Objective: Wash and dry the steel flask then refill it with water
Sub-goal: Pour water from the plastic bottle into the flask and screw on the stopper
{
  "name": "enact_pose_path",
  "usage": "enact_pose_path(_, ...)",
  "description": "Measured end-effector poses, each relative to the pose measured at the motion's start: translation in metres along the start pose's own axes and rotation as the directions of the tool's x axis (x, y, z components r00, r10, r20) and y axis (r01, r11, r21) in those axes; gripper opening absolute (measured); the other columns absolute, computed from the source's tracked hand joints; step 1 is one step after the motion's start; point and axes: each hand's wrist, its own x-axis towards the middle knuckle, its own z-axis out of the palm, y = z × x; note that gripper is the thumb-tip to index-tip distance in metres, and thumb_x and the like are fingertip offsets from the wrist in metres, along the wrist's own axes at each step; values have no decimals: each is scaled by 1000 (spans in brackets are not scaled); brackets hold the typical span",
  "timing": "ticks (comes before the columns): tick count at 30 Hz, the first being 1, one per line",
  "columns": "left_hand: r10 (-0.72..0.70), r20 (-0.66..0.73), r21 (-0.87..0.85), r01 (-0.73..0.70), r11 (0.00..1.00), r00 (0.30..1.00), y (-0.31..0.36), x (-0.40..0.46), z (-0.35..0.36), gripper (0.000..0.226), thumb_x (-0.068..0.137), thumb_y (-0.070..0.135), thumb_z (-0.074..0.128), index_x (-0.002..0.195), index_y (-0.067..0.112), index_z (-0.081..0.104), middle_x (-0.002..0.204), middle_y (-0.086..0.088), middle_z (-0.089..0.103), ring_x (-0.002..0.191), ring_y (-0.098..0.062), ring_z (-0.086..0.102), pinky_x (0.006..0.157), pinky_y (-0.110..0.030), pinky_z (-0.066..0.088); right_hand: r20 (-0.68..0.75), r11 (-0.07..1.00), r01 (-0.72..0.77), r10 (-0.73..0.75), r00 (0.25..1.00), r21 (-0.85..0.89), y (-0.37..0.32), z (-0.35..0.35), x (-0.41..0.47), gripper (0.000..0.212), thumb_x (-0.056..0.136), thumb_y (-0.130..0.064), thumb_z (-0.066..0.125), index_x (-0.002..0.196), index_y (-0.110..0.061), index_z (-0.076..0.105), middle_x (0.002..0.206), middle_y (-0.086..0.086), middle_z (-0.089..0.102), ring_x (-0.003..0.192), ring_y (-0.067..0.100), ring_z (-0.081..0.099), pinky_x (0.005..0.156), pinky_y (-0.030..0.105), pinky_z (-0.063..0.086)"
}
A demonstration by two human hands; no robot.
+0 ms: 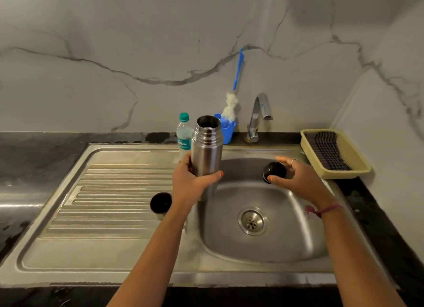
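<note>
Status: preparation stage. The flask [207, 155] stands upright over the sink [263, 244], mouth open, with the left hand [191, 183] wrapped around its lower body. The right hand [296, 177] pinches the black stopper [274, 172] above the basin. The cup lid [160, 202] rests on the drainboard (apparently mouth up). The tap [259, 116] is not running. Washing, drying and refilling remain; brush [231, 105] and water bottle [184, 134] wait behind.
</note>
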Motion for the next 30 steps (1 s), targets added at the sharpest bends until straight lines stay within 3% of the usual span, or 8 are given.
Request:
enact_pose_path(3, -5, 61, 1, 5, 1000, 998, -4, -15, 25, 69, 60, 23, 94, 118, 28, 56, 104, 13, 66, 95, -3, 63, 78, -16, 49, -29, 996, 40, -42, 999, -83, 3, -13, -4, 62, 75, -29, 79, 131, -14, 56, 120, 6, 64, 110, 20, 59, 93, 27, 46)
enact_pose_path(6, -19, 116, 2, 19, 1000, 993, -11, -29, 46, 72, 60, 24, 94, 121, 29, 56, 107, 15, 66, 96, 0, 63, 77, -13, 48, -38, 997, -9, 12, 999, 78, 7, -27, -7, 63, 73, -34, 80, 129, -16, 57, 114, 1, 66, 103, 13, 63, 86, 23, 48)
enact_pose_path(10, -45, 143, 3, 45, 999, 989, -21, -42, 66, 78, 58, 22, 95, 126, 27, 57, 111, 14, 68, 97, 3, 64, 80, -12, 50, -57, 970, 41, -28, 998, 239, 3, -46, -11, 62, 71, -34, 81, 128, -20, 59, 111, -6, 69, 96, 3, 67, 90, 26, 53)
enact_pose_path(18, -63, 156, 10, 62, 998, 986, -29, -59, 89, 82, 56, 17, 95, 124, 36, 54, 112, 12, 67, 101, -5, 64, 83, -16, 49, -43, 818, 225, -238, 970, 530, -29, -91, -20, 58, 73, -8, 78, 126, -18, 59, 113, 0, 70, 106, 13, 66, 91, 28, 53)
enact_pose_path(27, -49, 156, 20, 46, 999, 987, -29, -61, 101, 83, 56, 20, 95, 124, 40, 52, 112, 12, 67, 99, -2, 64, 81, -16, 49, 259, 888, 274, -381, 887, 369, -59, -109, -9, 61, 75, 1, 76, 130, -18, 57, 119, -2, 67, 110, 7, 63, 94, 23, 51)
enact_pose_path(30, -34, 156, 32, 30, 999, 987, -27, -61, 102, 83, 56, 20, 95, 120, 45, 50, 111, 16, 65, 97, 4, 62, 76, -9, 47, 354, 910, 287, -385, 852, 299, -65, -112, -1, 61, 76, -2, 76, 131, -20, 56, 120, -3, 66, 111, 6, 62, 94, 23, 51)
